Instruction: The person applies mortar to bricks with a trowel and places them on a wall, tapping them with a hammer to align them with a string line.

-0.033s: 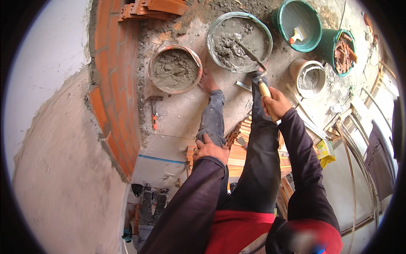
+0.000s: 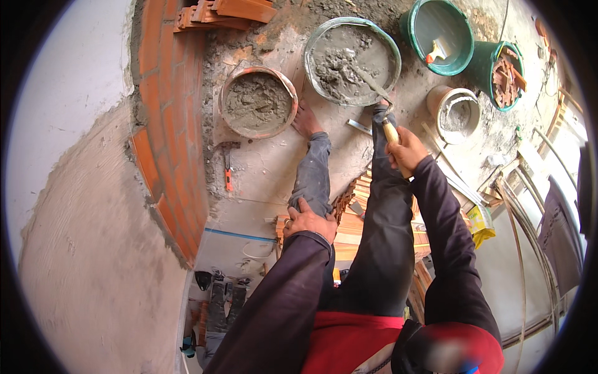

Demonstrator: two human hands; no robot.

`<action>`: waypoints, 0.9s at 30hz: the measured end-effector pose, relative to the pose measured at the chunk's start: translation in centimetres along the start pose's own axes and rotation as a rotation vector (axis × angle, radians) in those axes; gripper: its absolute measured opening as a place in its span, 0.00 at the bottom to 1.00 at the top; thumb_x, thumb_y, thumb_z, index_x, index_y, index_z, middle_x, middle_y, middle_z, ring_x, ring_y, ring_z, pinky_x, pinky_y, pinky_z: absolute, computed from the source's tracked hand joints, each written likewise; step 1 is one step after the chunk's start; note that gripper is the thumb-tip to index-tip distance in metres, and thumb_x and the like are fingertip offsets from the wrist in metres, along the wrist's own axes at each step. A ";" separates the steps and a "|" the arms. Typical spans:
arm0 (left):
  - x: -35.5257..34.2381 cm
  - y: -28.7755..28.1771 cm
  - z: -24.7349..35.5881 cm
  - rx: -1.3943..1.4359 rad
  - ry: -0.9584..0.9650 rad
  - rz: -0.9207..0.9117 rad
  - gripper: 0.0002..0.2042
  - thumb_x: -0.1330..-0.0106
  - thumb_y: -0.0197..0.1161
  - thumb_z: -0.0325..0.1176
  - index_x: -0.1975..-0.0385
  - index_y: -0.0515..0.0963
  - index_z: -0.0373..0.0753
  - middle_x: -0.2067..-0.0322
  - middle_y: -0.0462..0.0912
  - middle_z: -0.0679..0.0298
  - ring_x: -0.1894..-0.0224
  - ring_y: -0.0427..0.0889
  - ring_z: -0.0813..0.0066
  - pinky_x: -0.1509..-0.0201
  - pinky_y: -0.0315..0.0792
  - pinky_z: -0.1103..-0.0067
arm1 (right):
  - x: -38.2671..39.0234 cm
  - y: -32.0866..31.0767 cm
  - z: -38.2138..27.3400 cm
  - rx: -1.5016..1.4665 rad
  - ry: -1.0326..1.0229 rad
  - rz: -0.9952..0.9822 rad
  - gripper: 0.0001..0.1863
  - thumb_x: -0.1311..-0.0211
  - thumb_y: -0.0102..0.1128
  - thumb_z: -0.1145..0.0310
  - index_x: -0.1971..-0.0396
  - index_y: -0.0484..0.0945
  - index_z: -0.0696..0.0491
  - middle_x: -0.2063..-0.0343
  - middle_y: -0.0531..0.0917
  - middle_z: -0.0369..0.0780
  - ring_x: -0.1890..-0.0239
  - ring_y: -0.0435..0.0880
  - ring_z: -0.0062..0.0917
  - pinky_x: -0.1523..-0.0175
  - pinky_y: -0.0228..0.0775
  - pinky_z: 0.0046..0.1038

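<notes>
My right hand (image 2: 407, 151) is closed round the wooden handle of a trowel (image 2: 390, 132). The trowel's metal blade reaches into wet grey mortar (image 2: 336, 67) in a wide round tub (image 2: 308, 70) with a greenish rim, and its tip is sunk in the heap. My left hand (image 2: 309, 223) lies on my left trouser leg (image 2: 313, 181) near the knee, fingers spread and holding nothing. Just left of the tub stands an orange-brown bucket (image 2: 222, 112) of thicker mortar, close to my bare left foot (image 2: 306, 120).
A low brick wall (image 2: 177, 137) runs along the left, near a hammer (image 2: 228, 168) on the floor. Loose bricks (image 2: 227, 12) lie beyond. To the right stand a green water bucket (image 2: 464, 62) with a brush, a green bucket (image 2: 483, 81) of brick pieces and a pale bucket (image 2: 434, 103).
The trowel blade has shifted slightly within the mortar, its shank dipping a little toward me. My left hand rests in the same place.
</notes>
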State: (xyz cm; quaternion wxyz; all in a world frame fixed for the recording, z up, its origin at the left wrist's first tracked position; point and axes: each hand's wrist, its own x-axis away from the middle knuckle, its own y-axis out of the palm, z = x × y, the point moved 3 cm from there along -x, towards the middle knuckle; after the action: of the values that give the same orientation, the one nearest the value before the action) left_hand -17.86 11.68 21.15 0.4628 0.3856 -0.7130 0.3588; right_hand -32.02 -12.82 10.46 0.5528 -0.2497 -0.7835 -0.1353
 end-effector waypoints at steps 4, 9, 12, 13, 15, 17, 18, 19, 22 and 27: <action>-0.5 1.0 -0.9 -0.028 -0.003 0.026 0.42 0.43 0.62 0.53 0.29 0.57 0.42 0.40 0.67 0.49 0.38 0.73 0.51 0.35 0.64 0.59 | -3.5 -0.8 2.4 0.531 -0.141 0.234 0.20 0.47 0.65 0.64 0.55 0.75 0.58 0.68 0.84 0.53 0.65 0.84 0.47 0.57 0.76 0.42; -0.5 3.5 -0.9 -0.072 0.010 0.053 0.43 0.44 0.64 0.52 0.29 0.56 0.41 0.38 0.67 0.49 0.37 0.71 0.51 0.34 0.62 0.57 | -7.9 -1.1 7.6 0.699 -0.212 0.386 0.20 0.48 0.66 0.63 0.55 0.75 0.52 0.68 0.84 0.55 0.60 0.83 0.54 0.52 0.74 0.49; -0.5 6.2 -0.4 -0.106 -0.018 0.013 0.45 0.45 0.65 0.53 0.30 0.55 0.39 0.39 0.66 0.47 0.37 0.69 0.49 0.34 0.62 0.56 | -11.8 -1.7 10.7 0.741 -0.228 0.423 0.18 0.46 0.64 0.64 0.56 0.74 0.51 0.69 0.84 0.55 0.61 0.83 0.53 0.53 0.74 0.50; -0.9 7.5 -0.1 -0.128 -0.010 0.004 0.45 0.45 0.65 0.54 0.30 0.55 0.38 0.40 0.67 0.47 0.39 0.72 0.47 0.35 0.63 0.57 | -13.1 -2.2 11.4 0.759 -0.212 0.441 0.17 0.45 0.62 0.65 0.56 0.73 0.48 0.68 0.84 0.52 0.61 0.83 0.53 0.55 0.73 0.50; -0.4 10.3 1.2 -0.252 -0.012 0.072 0.46 0.45 0.64 0.55 0.30 0.54 0.36 0.40 0.65 0.46 0.42 0.74 0.44 0.35 0.62 0.57 | -16.2 -3.1 12.3 0.727 -0.343 0.507 0.16 0.45 0.61 0.66 0.56 0.73 0.46 0.68 0.84 0.49 0.62 0.82 0.53 0.57 0.72 0.51; -1.1 11.7 1.9 -0.278 -0.023 0.060 0.47 0.45 0.64 0.55 0.29 0.52 0.35 0.39 0.64 0.45 0.41 0.73 0.44 0.34 0.61 0.57 | -18.2 -3.4 13.6 0.717 -0.377 0.530 0.14 0.43 0.59 0.68 0.56 0.73 0.44 0.66 0.83 0.47 0.61 0.81 0.52 0.59 0.71 0.50; -0.9 11.9 2.1 -0.292 -0.034 0.049 0.47 0.45 0.63 0.55 0.29 0.52 0.35 0.38 0.63 0.44 0.41 0.73 0.43 0.34 0.60 0.57 | -18.7 -3.4 14.0 0.683 -0.409 0.542 0.14 0.43 0.59 0.68 0.57 0.73 0.45 0.65 0.83 0.48 0.61 0.81 0.52 0.59 0.71 0.50; -0.9 11.2 2.4 -0.249 -0.050 -0.043 0.48 0.45 0.63 0.55 0.28 0.52 0.35 0.38 0.63 0.43 0.42 0.73 0.42 0.35 0.61 0.56 | -19.1 -3.5 14.4 0.652 -0.444 0.555 0.13 0.44 0.59 0.69 0.57 0.72 0.46 0.65 0.83 0.49 0.62 0.81 0.52 0.59 0.71 0.49; -1.2 11.6 2.1 -0.197 0.014 -0.027 0.48 0.45 0.63 0.55 0.29 0.53 0.34 0.38 0.64 0.42 0.43 0.74 0.40 0.36 0.63 0.55 | -19.3 -4.4 16.8 0.636 -0.473 0.548 0.12 0.43 0.60 0.72 0.59 0.72 0.47 0.63 0.81 0.48 0.60 0.81 0.51 0.58 0.72 0.46; -0.8 12.9 3.1 -0.212 -0.035 -0.063 0.50 0.47 0.64 0.56 0.28 0.50 0.34 0.36 0.61 0.42 0.39 0.71 0.42 0.32 0.57 0.55 | -17.9 -7.5 21.3 0.708 -0.475 0.551 0.11 0.43 0.61 0.73 0.61 0.72 0.48 0.65 0.80 0.48 0.61 0.80 0.51 0.59 0.72 0.46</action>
State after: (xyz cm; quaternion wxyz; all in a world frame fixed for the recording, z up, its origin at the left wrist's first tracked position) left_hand -30.20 14.88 17.48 0.4997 0.3630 -0.7423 0.2598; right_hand -48.37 -13.05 -13.23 0.4251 -0.2683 -0.7905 0.3498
